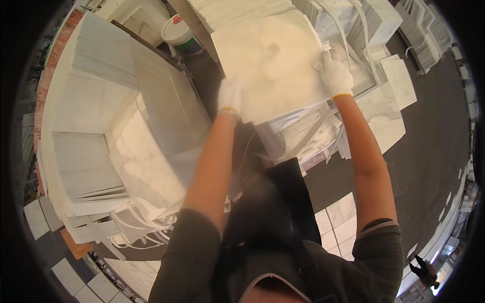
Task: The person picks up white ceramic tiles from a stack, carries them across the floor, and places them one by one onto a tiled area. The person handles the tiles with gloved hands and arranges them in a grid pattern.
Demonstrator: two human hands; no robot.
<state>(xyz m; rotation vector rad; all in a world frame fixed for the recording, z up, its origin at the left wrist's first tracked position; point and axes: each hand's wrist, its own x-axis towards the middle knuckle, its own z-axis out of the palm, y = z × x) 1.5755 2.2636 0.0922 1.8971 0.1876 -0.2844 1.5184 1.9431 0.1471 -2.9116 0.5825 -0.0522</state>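
Marbled slab (273, 68), pale, thin, single piece — it is lying broad face up, right of the white bucket (178, 35) and somewhat nearer the person.

Handling: it is looking stiff and probably heavy for its thickness; the face is likely being slippery under cloth, corners and edges brittle. Best hold, in judgement: both opposite side edges, kept level.

Hands: the left hand (230, 95), gloved, is resting at the slab edge closest to the bucket; its fingers are blurring, so their state cannot be told. The right hand (335, 73), gloved, is meeting the edge farthest from the bucket — fingers lying close together along it, thumb standing apart over the face; whether they are pinching the edge cannot be told.

Orientation: one edge is facing the person, the side edges are slanting away toward upper left; the outline is appearing nearly square, with no sure long axis.

Surroundings: stacked slabs (103, 65) are standing left of the bucket; a white strap (337, 22) is running well right of it.
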